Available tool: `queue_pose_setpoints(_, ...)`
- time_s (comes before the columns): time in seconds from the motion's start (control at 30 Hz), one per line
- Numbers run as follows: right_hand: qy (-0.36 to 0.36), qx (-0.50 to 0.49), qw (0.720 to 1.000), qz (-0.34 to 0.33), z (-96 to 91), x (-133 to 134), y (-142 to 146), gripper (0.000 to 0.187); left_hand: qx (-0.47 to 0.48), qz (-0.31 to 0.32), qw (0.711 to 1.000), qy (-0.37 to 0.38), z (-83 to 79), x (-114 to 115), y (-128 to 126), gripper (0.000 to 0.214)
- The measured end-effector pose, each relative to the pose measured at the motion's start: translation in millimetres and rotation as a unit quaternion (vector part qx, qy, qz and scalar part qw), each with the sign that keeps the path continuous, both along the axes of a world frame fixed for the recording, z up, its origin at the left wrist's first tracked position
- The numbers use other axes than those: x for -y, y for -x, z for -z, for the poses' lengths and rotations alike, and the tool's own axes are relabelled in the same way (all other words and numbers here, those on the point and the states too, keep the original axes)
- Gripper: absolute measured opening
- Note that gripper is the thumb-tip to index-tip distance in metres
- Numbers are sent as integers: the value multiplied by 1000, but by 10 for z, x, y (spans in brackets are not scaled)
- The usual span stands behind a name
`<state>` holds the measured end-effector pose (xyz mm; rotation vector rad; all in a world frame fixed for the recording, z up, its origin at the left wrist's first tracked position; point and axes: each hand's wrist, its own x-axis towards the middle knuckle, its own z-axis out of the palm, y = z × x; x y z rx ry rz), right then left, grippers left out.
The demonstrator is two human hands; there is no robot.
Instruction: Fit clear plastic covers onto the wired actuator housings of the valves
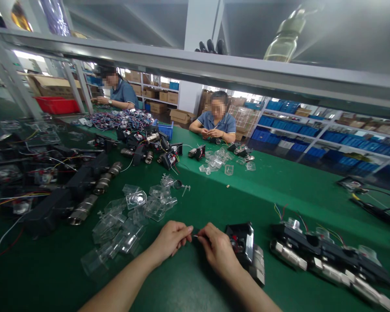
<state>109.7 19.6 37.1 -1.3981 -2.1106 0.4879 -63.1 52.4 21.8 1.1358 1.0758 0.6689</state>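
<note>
My left hand [173,239] is closed in a pinch, thumb against forefinger; whatever lies between them is too small to make out. Just across a narrow gap, my right hand [217,248] pinches a small thin pale piece [195,235], whose tip shows toward the left hand. Right beside the right hand stands a black housing [242,242] with a clear cover and a silver metal fitting [258,264]. Left of my left hand lies a heap of clear plastic covers [130,229].
More black housings with metal fittings [325,268] line the right, wires sticking up. Similar units [68,186] crowd the left. A wire pile [126,119], a blue bin [165,131] and two co-workers sit farther back. A shelf beam [195,65] crosses overhead.
</note>
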Motion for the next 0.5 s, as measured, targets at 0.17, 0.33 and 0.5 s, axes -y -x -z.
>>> queue_pose_setpoints(0.17, 11, -3, 1000, 6, -20, 14, -2, 14, -14, 3, 999, -36, 41, -12, -7, 57)
queue_pose_setpoints(0.33, 10, -17, 1000, 15, -45, 22, 3, 15, -33, 1, 998, -58, 46, -10, 1, 55)
queue_pose_setpoints(0.5, 31, -27, 999, 30, -54, 14, 5, 15, -121, 52, 944, -302, -59, 32, 60, 34)
